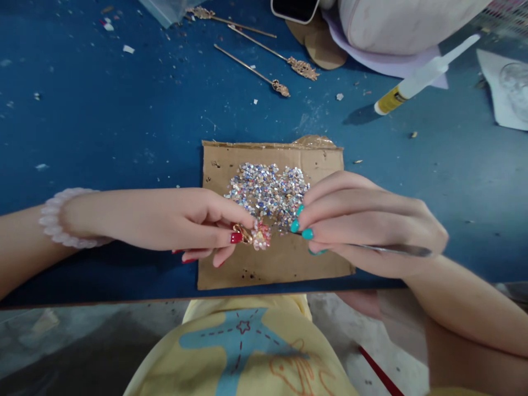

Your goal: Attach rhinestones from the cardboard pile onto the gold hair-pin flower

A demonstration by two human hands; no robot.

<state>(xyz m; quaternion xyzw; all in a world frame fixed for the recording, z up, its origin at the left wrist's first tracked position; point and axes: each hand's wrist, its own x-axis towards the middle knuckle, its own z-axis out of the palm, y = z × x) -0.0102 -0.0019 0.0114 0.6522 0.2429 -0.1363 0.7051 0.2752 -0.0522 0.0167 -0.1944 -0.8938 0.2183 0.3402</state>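
Observation:
Between the thumb and fingers of my left hand (198, 220) is a gold ornament with a pink beaded flower (261, 235). My right hand (367, 220) is closed around slim metal tweezers (391, 250), whose tip lies close to the flower's right side. Whether the tip pinches anything is too small to tell. Both hands are over a piece of cardboard (305, 261). A spread of small shiny chips (264, 190), silver, blue and multicoloured, lies on it just beyond my fingers.
Ornate gold hairpin sticks (251, 69) lie at the back of the blue table (103, 121). A white glue bottle with a yellow label (412, 85) is at the back right, near a pale rounded bag (404, 25), a phone (295, 8) and a paper drawing (507, 88).

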